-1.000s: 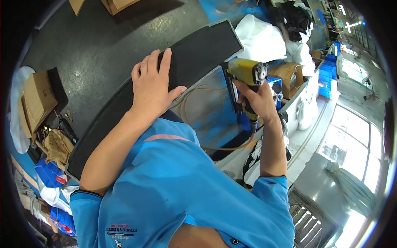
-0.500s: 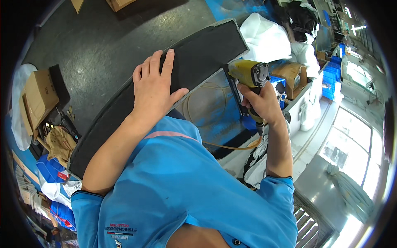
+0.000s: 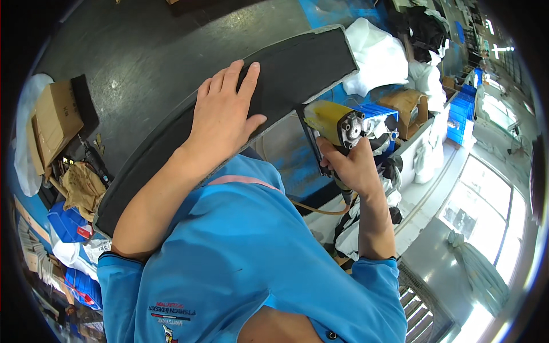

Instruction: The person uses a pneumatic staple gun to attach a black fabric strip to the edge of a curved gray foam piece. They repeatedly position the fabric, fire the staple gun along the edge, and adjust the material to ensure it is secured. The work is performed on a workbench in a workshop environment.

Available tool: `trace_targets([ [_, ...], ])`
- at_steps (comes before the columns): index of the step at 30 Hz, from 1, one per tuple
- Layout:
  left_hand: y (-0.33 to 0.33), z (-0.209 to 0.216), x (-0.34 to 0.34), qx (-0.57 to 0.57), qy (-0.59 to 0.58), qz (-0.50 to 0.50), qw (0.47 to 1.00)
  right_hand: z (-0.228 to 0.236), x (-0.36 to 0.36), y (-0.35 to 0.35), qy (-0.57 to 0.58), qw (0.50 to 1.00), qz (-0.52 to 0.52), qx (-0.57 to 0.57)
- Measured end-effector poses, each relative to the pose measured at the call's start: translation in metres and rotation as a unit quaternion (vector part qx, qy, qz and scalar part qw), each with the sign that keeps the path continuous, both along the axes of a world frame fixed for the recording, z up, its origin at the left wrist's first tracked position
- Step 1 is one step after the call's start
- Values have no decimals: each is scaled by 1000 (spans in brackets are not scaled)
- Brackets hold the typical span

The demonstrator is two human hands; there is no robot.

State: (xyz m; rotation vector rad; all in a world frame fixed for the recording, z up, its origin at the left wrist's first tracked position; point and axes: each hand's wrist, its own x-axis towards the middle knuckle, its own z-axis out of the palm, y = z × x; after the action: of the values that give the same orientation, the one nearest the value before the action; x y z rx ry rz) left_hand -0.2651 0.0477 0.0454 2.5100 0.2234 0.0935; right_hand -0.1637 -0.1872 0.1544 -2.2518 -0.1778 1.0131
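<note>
A long, curved panel (image 3: 303,66) covered in black material lies across in front of me, its edges pale grey. My left hand (image 3: 223,111) rests flat on it with the fingers a little spread. In my right hand (image 3: 355,166) is a yellow pneumatic staple gun (image 3: 326,120), gripped by its handle. Its front end is close to the panel's near edge; whether it touches cannot be made out. From the bottom of the handle a thin tan air hose (image 3: 320,211) curves away to the left, under my shirt's edge.
Beyond the panel stretches a dark grey surface (image 3: 171,51). Cardboard boxes (image 3: 60,117) and a blue bin (image 3: 68,220) stand on the left. White bundles (image 3: 374,57), an open carton (image 3: 409,108) and blue crates (image 3: 460,111) lie on the right, with a window (image 3: 483,197) behind.
My right hand has brought the staple gun left and closer to me, and its body has tilted. The left hand stays on the panel; the whole view has shifted slightly.
</note>
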Motion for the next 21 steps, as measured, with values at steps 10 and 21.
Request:
trace_targets([
  [10,22,-6,-8,-65,-37,-26,997,5,-29,14,6,1000,15,-9],
  [21,30,-8,-14,-122,-28,-15,992,2,-58,25,14,999,28,39],
])
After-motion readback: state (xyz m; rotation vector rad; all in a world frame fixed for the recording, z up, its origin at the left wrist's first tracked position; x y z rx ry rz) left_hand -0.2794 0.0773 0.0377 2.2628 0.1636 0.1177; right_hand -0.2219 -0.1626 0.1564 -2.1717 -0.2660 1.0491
